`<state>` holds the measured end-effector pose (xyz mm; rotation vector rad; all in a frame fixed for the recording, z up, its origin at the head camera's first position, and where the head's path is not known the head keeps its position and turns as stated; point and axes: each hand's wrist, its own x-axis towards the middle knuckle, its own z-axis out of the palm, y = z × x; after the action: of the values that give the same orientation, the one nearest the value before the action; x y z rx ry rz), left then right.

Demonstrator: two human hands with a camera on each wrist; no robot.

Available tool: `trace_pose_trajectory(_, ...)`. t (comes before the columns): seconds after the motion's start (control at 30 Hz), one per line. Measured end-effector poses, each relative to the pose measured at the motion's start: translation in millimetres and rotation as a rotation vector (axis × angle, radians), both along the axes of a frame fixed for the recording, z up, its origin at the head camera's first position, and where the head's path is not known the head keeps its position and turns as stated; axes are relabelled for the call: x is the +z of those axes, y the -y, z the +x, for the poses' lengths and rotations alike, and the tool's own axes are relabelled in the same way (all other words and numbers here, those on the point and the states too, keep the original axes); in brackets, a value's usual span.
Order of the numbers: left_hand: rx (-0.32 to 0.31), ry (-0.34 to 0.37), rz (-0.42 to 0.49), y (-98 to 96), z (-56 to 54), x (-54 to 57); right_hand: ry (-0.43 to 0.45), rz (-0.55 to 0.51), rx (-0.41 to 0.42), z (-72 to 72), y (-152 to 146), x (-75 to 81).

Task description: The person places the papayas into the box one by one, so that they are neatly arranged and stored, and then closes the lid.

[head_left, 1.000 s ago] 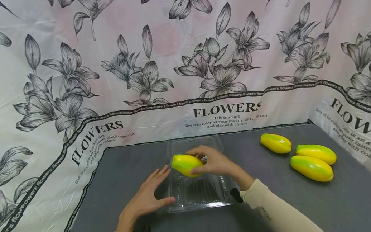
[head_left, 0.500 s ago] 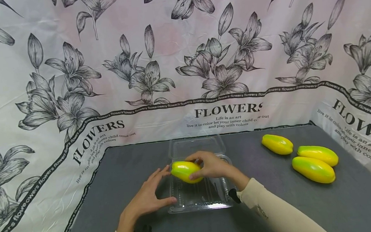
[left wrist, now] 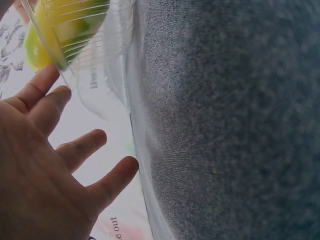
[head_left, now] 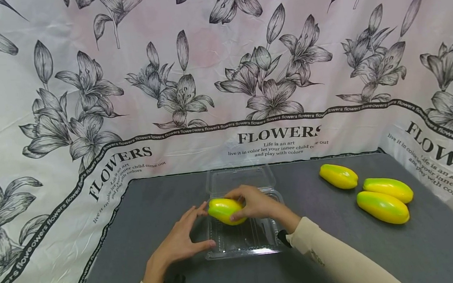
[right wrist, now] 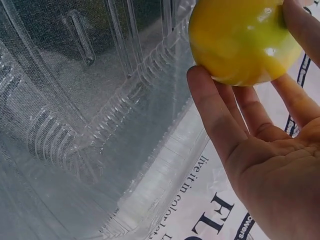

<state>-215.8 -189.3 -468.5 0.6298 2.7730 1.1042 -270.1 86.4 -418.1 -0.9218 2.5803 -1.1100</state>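
My right hand (head_left: pixel 254 203) grips a yellow-green papaya-shaped fruit (head_left: pixel 224 210) and holds it just above the left part of a clear plastic clamshell box (head_left: pixel 241 243), whose lid (head_left: pixel 240 178) lies open at the back. In the right wrist view the fruit (right wrist: pixel 242 40) sits between thumb and fingers (right wrist: pixel 215 107) over the ribbed tray (right wrist: pixel 75 115). My left hand (head_left: pixel 182 241) lies flat on the grey table with straight fingers touching the box's left wall (left wrist: pixel 107 75).
Three more yellow-green fruits lie on the grey table (head_left: pixel 156 208) at the right: one at the back (head_left: pixel 338 175), two nearer (head_left: pixel 387 189) (head_left: pixel 382 207). A flower-printed cloth (head_left: pixel 221 71) walls in the back and both sides.
My right hand has brought the fruit down and slightly left, closer to the tray. The left hand has stayed against the box.
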Motion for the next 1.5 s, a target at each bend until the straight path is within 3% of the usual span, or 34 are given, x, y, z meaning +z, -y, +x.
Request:
trace_pose_trajectory(0.47,-0.011,0.012,0.004,-0.6,-0.5,-1.2,-0.062,0.044,-0.001,-0.1,2,-8.0)
trace_pose_trajectory(1.2,-0.02,-0.002,-0.019,-4.0,0.3,1.3,0.029,0.064,0.001,-4.4,-2,-1.4)
trace_pose_trajectory(1.5,-0.03,-0.021,-0.019,-2.5,0.2,0.0,0.047,0.069,0.011,-2.7,-11,11.5)
